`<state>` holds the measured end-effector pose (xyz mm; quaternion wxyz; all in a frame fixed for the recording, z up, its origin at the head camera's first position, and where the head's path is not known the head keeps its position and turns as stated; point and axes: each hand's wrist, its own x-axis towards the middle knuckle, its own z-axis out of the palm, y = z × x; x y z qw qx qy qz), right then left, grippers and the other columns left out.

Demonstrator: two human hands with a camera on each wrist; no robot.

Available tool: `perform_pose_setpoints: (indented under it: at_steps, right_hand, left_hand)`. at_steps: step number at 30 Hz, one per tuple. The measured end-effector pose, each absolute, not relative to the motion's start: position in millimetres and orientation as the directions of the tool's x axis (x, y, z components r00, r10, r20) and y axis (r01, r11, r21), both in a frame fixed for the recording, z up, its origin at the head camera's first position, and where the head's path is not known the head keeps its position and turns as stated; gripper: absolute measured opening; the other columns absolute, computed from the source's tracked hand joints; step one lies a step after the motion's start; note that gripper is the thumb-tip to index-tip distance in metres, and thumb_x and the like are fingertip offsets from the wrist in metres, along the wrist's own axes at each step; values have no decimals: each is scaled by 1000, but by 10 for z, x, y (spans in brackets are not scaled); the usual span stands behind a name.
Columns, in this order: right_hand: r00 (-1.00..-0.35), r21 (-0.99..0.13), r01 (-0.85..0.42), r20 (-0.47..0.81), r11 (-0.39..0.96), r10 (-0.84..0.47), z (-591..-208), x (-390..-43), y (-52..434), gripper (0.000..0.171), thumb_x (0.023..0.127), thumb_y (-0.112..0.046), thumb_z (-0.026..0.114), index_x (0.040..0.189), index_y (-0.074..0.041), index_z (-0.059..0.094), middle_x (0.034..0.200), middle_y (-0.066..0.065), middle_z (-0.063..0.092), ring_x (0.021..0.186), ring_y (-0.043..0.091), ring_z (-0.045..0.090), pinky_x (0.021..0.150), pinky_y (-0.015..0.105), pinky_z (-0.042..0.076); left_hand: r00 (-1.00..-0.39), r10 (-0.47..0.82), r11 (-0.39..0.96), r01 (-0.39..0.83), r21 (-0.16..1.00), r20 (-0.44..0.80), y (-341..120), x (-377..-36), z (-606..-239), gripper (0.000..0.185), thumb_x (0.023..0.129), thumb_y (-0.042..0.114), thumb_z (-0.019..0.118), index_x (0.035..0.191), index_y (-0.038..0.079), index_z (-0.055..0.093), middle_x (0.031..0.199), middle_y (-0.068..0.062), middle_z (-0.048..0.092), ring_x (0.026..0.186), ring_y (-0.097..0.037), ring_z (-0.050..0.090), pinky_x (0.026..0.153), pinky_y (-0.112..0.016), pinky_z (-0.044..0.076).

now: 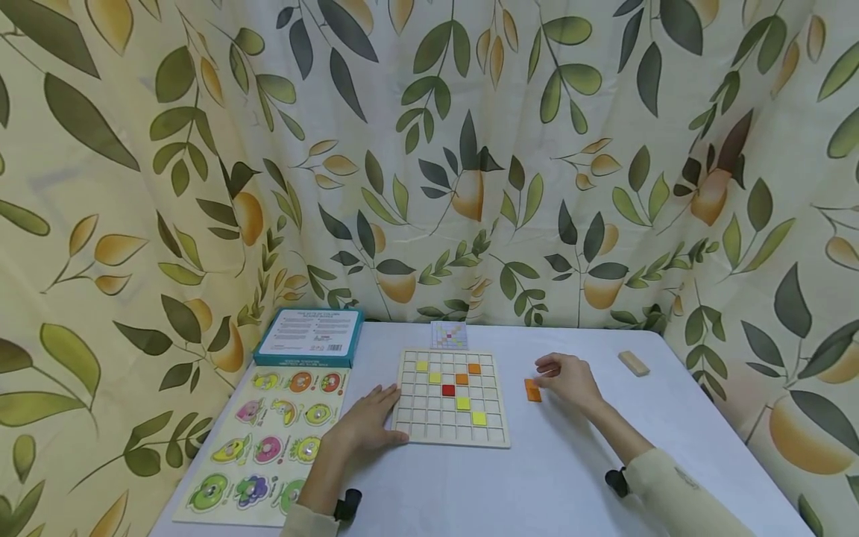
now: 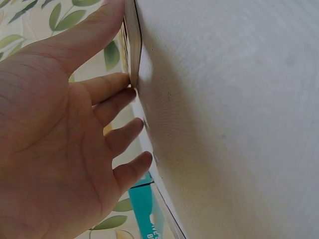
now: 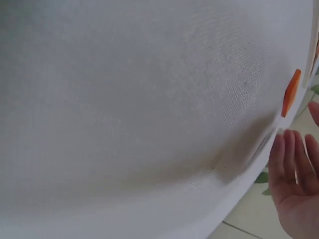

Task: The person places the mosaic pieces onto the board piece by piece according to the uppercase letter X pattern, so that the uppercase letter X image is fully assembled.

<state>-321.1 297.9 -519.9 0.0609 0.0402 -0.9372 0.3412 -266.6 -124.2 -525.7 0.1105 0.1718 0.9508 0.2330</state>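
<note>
A square wooden grid board lies on the table with yellow tiles, orange tiles and one red tile in its cells. My left hand rests against the board's left edge, thumb and fingers spread; in the left wrist view this hand has its fingertips by the board's edge. To the right of the board lie loose orange pieces. Beside them is my right hand, fingers loosely bent. The right wrist view shows this hand holding nothing, near an orange piece.
A small colored pattern card lies behind the board. On the left are a fruit puzzle board and a teal-edged box behind it. A small wooden block lies at the far right. Leaf-patterned curtains surround the table.
</note>
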Motion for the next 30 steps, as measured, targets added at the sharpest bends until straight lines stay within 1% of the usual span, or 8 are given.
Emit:
perform_pose_setpoints:
  at_steps: [1, 5, 8, 13, 17, 21, 26, 30]
  right_hand:
    - [-992, -628, -101, 124, 771, -29, -5216, -3230, 2982, 39, 85, -15, 86, 117, 2, 73, 107, 16, 77, 95, 30, 74, 83, 45, 62]
    - [-996, -589, -68, 82, 805, -25, -5263, -3286, 2969, 42, 82, -25, 90, 113, 0, 74, 100, 11, 76, 92, 29, 72, 78, 43, 59]
    - [-997, -564, -50, 72, 824, -11, -5284, -3312, 2934, 44, 80, -27, 92, 110, -1, 75, 95, 7, 76, 89, 25, 70, 75, 40, 56]
    - [-996, -563, -45, 87, 825, 5, -5278, -3313, 2875, 41, 75, -21, 93, 107, -1, 76, 89, 5, 75, 83, 22, 68, 72, 37, 53]
    - [-995, -571, -36, 95, 820, 23, -5250, -3302, 2836, 38, 72, -15, 91, 105, -1, 77, 85, 3, 76, 80, 20, 68, 69, 35, 52]
    - [-997, -578, -14, 74, 816, 35, -5236, -3291, 2805, 39, 72, -12, 89, 107, 1, 76, 86, 5, 77, 77, 19, 69, 67, 33, 53]
    - [-996, -581, -3, 72, 814, 48, -5246, -3281, 2803, 43, 72, -12, 89, 111, 0, 75, 85, 4, 77, 77, 19, 69, 66, 33, 54]
    - [-997, -590, -12, 70, 807, 37, -5246, -3290, 2805, 43, 74, -12, 89, 112, 1, 73, 84, 3, 76, 76, 18, 68, 64, 31, 55]
  left_hand:
    - [-915, 381, 830, 275, 485, -132, -1244, -2665, -5259, 93, 86, 47, 83, 160, 9, 42, 168, -6, 36, 159, -35, 22, 125, -60, 26]
    - [-911, 389, 826, 280, 490, -135, -1248, -2662, -5259, 93, 87, 47, 82, 160, 8, 41, 168, -7, 35, 158, -36, 22, 125, -60, 25]
    - [-912, 389, 824, 284, 490, -126, -1248, -2660, -5253, 93, 86, 46, 83, 160, 8, 42, 168, -7, 35, 158, -36, 22, 125, -61, 25]
    - [-914, 387, 827, 286, 484, -122, -1248, -2661, -5246, 93, 86, 47, 83, 160, 8, 42, 168, -7, 36, 158, -36, 22, 125, -61, 26]
    - [-913, 388, 830, 288, 477, -123, -1252, -2669, -5242, 93, 86, 47, 83, 160, 8, 42, 168, -7, 36, 158, -36, 23, 125, -61, 26]
    - [-914, 387, 830, 287, 479, -123, -1257, -2671, -5239, 92, 87, 47, 82, 160, 8, 42, 168, -7, 35, 158, -36, 23, 125, -60, 26]
    - [-913, 387, 827, 281, 488, -131, -1252, -2659, -5233, 91, 87, 45, 82, 160, 8, 41, 169, -8, 34, 158, -37, 23, 125, -60, 25]
    - [-914, 384, 830, 282, 481, -127, -1248, -2657, -5230, 92, 87, 45, 82, 160, 8, 41, 169, -8, 35, 158, -37, 23, 125, -60, 25]
